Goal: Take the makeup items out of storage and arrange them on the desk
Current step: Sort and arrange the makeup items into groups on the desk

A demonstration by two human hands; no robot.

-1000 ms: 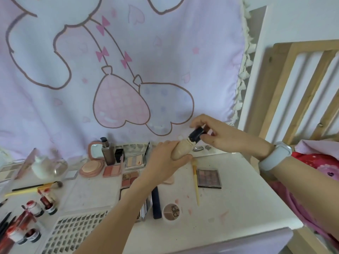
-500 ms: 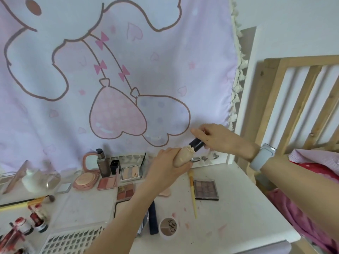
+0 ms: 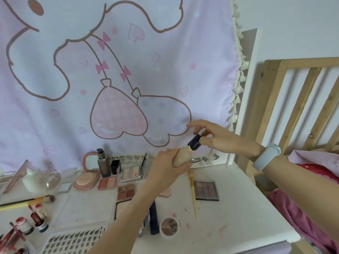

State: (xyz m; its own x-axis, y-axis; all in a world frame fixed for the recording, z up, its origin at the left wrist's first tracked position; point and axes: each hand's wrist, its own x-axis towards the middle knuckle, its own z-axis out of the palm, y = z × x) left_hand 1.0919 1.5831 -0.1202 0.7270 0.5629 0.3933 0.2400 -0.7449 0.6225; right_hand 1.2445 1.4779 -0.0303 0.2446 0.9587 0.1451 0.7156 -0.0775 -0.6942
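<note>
My left hand (image 3: 167,166) grips the beige body of a foundation tube (image 3: 181,156) held above the white desk (image 3: 238,213). My right hand (image 3: 214,137) pinches the tube's dark blue cap (image 3: 194,143) between thumb and fingers; the cap still sits on the neck. Laid out on the desk are a purple eyeshadow palette (image 3: 206,190), a yellow brush (image 3: 193,193), a red-brown palette (image 3: 126,191), a blush (image 3: 107,182), an open highlighter palette (image 3: 131,172), a round pink compact (image 3: 86,178), a brown pump bottle (image 3: 103,163) and a small round pot (image 3: 169,229).
A pink cartoon cloth (image 3: 117,70) hangs behind the desk. A wooden bed frame (image 3: 297,99) and pink bedding (image 3: 311,208) stand at the right. A lash tray (image 3: 73,241), small red bottles (image 3: 36,219) and a clear jar (image 3: 41,180) crowd the left.
The camera tilted up a little, so the desk sits lower in view. Both hands stay on the tube; my right fingers have shifted on the cap.
</note>
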